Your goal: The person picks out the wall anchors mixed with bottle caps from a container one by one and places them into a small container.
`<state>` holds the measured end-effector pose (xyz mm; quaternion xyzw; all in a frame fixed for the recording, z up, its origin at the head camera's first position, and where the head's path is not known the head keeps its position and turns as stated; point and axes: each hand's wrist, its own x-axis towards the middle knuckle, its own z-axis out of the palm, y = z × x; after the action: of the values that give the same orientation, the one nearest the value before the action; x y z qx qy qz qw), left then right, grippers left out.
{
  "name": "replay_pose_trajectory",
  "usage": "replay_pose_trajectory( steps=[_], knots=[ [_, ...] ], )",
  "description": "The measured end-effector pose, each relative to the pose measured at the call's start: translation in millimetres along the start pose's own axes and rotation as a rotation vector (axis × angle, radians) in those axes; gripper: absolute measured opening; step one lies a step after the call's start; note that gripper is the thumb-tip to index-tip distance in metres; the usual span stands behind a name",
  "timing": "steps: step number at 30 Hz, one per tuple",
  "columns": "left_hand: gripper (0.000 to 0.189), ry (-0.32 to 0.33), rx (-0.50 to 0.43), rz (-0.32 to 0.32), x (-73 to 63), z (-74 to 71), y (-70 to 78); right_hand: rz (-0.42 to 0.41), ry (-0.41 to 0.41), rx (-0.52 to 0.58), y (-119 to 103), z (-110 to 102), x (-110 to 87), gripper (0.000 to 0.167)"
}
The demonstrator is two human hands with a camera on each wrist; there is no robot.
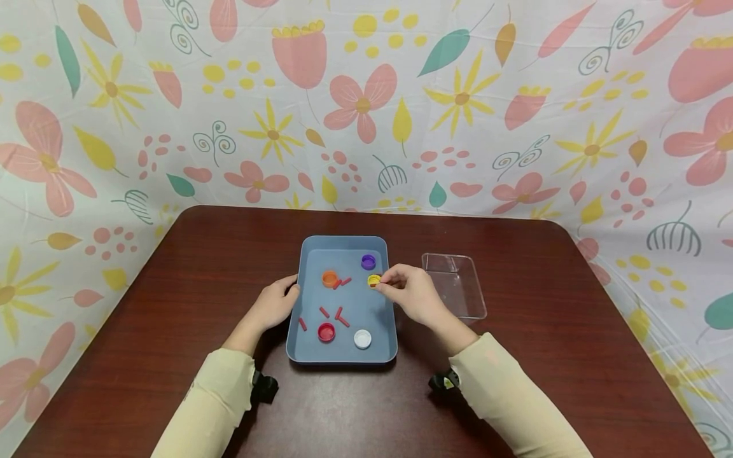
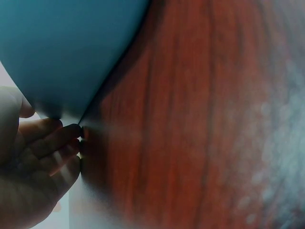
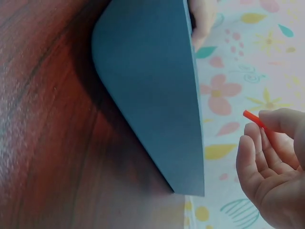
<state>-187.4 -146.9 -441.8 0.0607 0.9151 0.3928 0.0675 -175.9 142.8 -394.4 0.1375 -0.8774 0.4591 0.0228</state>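
Observation:
A blue-grey tray (image 1: pixel 349 305) lies on the table. My left hand (image 1: pixel 277 302) grips its left side, the thumb by the rim and the fingers against the outer wall in the left wrist view. My right hand (image 1: pixel 415 292) pinches a small red stick (image 3: pixel 252 116) between thumb and fingertips, held over the yellow round cap (image 1: pixel 373 280) at the tray's right side. Also in the tray are a purple cap (image 1: pixel 368 261), an orange cap (image 1: pixel 329 278), a red cap (image 1: pixel 326 332) and a white cap (image 1: pixel 363 339). Several short red sticks (image 1: pixel 342 321) lie loose among them.
A clear plastic box (image 1: pixel 455 286) stands right of the tray, partly behind my right hand and wrist. The dark wooden table (image 1: pixel 229 254) ends at a flower-printed cloth (image 1: pixel 366 127) hanging behind it.

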Motion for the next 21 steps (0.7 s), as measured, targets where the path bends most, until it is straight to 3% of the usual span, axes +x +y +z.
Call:
replay_pose_trajectory(
  steps=[11, 21],
  knots=[
    [0.047, 0.0, -0.003, -0.005, 0.6, 0.4, -0.5, 0.097, 0.031, 0.151, 6, -20, -4.6, 0.011],
    [0.047, 0.0, 0.003, -0.011, 1.2, 1.3, -2.0, 0.098, 0.107, 0.147, 15, -44, -11.2, 0.017]
  ],
)
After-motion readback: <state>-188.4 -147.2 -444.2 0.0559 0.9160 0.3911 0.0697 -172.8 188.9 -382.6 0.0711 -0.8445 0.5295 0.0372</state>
